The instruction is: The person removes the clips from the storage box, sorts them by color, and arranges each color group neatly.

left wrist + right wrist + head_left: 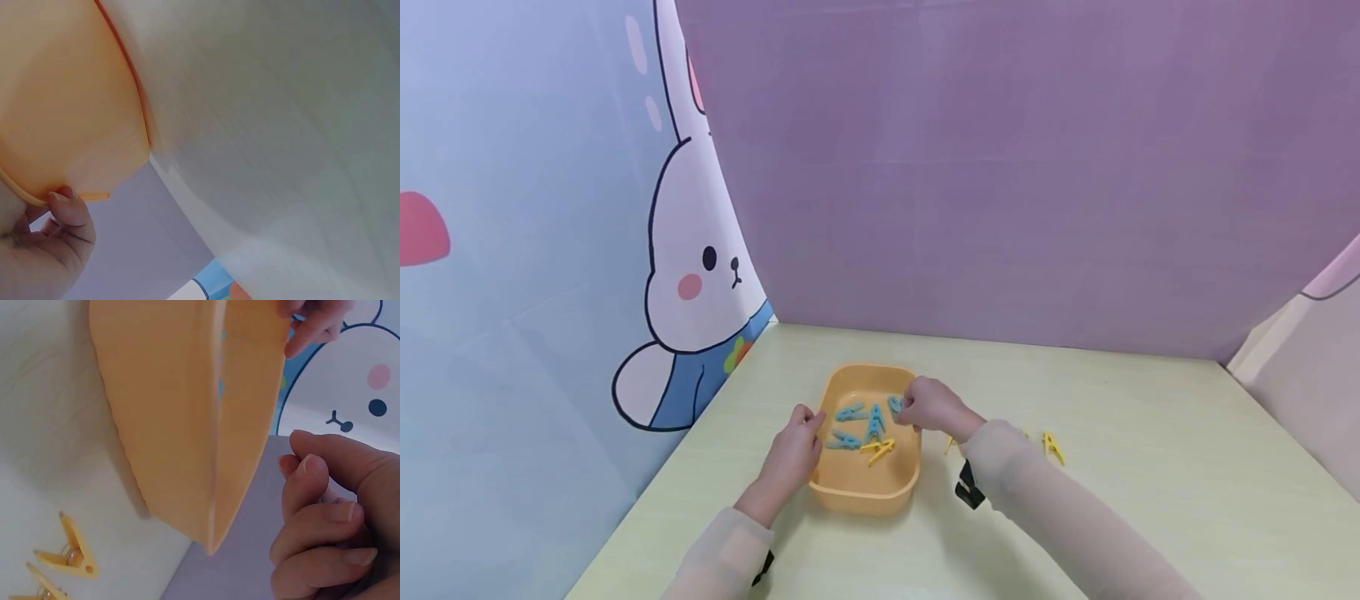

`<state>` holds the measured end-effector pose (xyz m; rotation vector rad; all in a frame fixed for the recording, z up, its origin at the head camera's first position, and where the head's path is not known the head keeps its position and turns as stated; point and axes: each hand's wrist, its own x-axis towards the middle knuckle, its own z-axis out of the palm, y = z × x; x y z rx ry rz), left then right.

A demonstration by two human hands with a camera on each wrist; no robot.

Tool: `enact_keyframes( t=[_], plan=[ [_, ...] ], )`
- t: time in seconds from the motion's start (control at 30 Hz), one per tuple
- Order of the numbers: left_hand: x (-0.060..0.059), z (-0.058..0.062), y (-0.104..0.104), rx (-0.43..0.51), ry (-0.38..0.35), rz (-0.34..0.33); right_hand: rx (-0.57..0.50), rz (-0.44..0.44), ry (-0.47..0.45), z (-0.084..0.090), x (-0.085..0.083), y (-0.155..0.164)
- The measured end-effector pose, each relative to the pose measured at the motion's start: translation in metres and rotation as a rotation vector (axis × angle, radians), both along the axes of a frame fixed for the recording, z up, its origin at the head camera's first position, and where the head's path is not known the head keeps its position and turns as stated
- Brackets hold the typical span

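The left hand [792, 454] grips the rim of the orange tub [857, 487] at its nine o'clock side. The right hand [931, 407] hovers over the tub's two o'clock corner, fingers curled; whether it pinches a blue peg [874, 421] I cannot tell. A yellow peg [1052, 447] lies at three o'clock on the surface [1150, 467].

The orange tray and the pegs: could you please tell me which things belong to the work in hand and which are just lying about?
In hand:
- orange tray
- blue pegs
- yellow peg in the tray
- yellow pegs on the table
- left hand, gripping the tray rim
- right hand, over the tray

Lying about:
- rabbit backdrop
- purple wall
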<state>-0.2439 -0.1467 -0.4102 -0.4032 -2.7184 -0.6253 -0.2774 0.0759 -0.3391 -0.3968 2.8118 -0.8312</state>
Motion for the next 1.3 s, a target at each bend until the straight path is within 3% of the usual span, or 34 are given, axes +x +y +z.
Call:
enact_keyframes(
  t=[0.57,1.1,1.3],
  plan=[
    [-0.001,0.004,0.001,0.006,-0.015,0.000,-0.021,0.051,-0.061,-0.010,0.003,-0.021],
    [-0.001,0.001,0.001,0.002,0.032,-0.007,-0.075,0.074,-0.111,-0.021,0.009,-0.031],
    [0.002,-0.001,-0.002,0.007,0.041,-0.019,-0.024,0.071,-0.112,-0.027,0.012,-0.040]
  ],
)
